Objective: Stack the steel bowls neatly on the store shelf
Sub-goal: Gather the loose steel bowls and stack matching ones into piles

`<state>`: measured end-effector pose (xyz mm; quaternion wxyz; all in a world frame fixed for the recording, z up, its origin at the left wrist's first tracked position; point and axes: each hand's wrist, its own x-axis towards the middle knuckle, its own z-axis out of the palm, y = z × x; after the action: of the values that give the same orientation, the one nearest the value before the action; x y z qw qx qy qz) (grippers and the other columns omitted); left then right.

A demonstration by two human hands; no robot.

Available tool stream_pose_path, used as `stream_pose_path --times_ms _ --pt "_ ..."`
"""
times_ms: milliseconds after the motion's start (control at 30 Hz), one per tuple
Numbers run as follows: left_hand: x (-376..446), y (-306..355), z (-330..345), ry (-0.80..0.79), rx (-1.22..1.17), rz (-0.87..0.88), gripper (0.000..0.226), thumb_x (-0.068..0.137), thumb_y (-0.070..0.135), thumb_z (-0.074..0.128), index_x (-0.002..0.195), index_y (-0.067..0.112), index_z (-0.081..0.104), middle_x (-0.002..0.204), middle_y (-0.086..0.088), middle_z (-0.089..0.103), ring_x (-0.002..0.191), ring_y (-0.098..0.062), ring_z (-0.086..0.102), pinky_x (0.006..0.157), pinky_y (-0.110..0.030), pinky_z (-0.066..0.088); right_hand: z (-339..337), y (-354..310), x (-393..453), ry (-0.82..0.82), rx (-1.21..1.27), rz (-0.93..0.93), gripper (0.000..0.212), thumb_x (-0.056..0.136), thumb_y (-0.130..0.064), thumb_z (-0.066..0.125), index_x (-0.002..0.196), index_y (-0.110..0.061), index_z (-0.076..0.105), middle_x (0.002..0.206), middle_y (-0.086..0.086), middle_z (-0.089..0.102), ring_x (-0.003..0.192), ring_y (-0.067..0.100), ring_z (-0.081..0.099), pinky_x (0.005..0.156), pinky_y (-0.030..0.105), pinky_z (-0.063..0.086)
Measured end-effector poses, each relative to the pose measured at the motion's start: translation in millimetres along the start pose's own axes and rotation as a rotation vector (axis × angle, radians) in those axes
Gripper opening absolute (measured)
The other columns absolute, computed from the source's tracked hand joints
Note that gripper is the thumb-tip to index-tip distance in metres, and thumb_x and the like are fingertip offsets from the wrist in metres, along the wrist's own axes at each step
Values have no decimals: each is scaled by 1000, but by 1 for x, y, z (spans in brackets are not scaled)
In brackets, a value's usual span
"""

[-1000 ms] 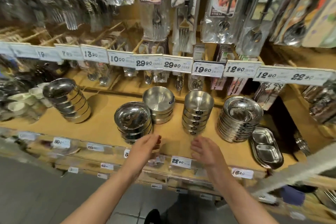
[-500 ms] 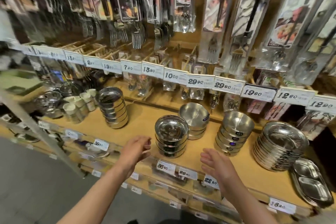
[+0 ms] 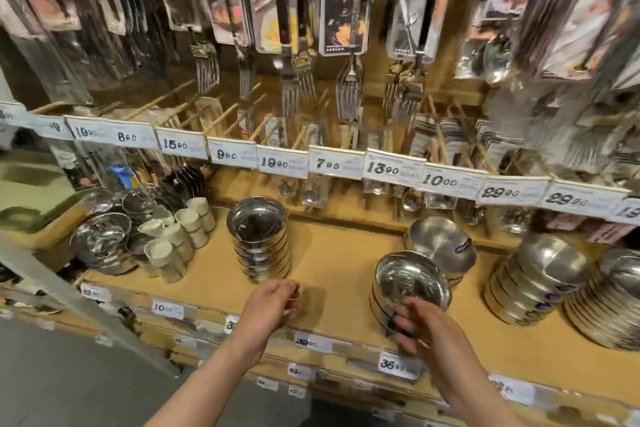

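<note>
Your right hand (image 3: 427,326) curls against the front bowl stack (image 3: 410,284) (too blurred to confirm a grip). Your left hand (image 3: 272,300) hovers loosely curled, holding nothing

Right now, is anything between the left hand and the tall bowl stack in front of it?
Nothing visible: only bare shelf lies between the left hand and the tall bowl stack. The cups stand off to the left.

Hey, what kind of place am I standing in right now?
Most likely the kitchenware aisle of a shop. Price tags line the shelf edge, packaged forks hang on hooks above, and stacks of steel bowls stand on display.
</note>
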<state>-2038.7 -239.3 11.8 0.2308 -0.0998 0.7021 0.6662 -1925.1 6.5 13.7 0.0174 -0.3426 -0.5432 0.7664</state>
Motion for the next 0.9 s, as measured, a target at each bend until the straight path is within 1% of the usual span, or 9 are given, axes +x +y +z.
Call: stream_pose_path --times_ms 167,300,433,533,633,700,733,800,900 --pt "20 -10 4 -112 62 -49 19 101 26 57 105 17 73 102 -9 76 95 -25 71 80 -39 56 -26 8 -6 225 45 -45 28 106 -19 46 113 -7 70 105 15 76 98 26 68 84 39 55" --pt "30 -10 43 -220 107 -72 16 102 27 55 108 24 69 111 -5 72 99 -20 68 74 -32 57 -45 8 -2 338 -62 -89 29 106 -18 41 113 -14 69 102 6 73 98 20 66 75 35 52" --pt "30 -10 79 -385 83 -69 18 105 38 50 117 34 62 123 6 65 110 -11 60 89 -31 52 -49 11 9 338 -56 -84 27 107 -26 41 127 -26 59 128 -1 60 119 20 57 95 41 50" --pt "34 -9 97 -414 105 -79 25 104 51 45 124 43 55 126 20 56 111 -2 52 84 -27 49 -51 10 21 321 -56 -67 37 108 -29 39 143 -30 50 139 -3 50 130 20 47 105 45 44" --pt "42 -9 114 -446 125 -116 22 103 58 38 117 52 55 124 24 54 118 -7 49 83 -28 47 -56 7 38 267 -62 -40 40 109 -35 36 147 -31 46 141 -8 46 137 18 41 115 52 37" --pt "49 -10 124 -414 133 -162 28 104 59 34 118 50 56 132 14 57 122 -12 51 92 -37 49 -59 6 47 223 -26 -2 36 109 -38 35 138 -32 54 134 -12 56 127 14 51 108 50 45" --pt "53 -12 129 -398 131 -200 34 103 60 32 123 46 57 137 8 58 124 -16 53 101 -44 48 -60 8 52 202 -7 23 33 109 -39 34 128 -33 60 127 -14 64 118 11 58 97 45 51" --pt "62 -16 137 -397 123 -264 53 100 67 29 136 38 55 143 -2 58 132 -27 51 114 -54 37 -62 13 64 177 13 99 33 107 -43 35 116 -33 65 112 -10 75 105 12 67 79 37 56" --pt "67 -25 143 -408 124 -320 76 86 83 28 142 38 51 146 -6 56 136 -33 48 114 -56 35 -61 22 79 109 29 181 37 101 -57 42 119 -34 65 110 -3 77 106 25 72 78 40 59"
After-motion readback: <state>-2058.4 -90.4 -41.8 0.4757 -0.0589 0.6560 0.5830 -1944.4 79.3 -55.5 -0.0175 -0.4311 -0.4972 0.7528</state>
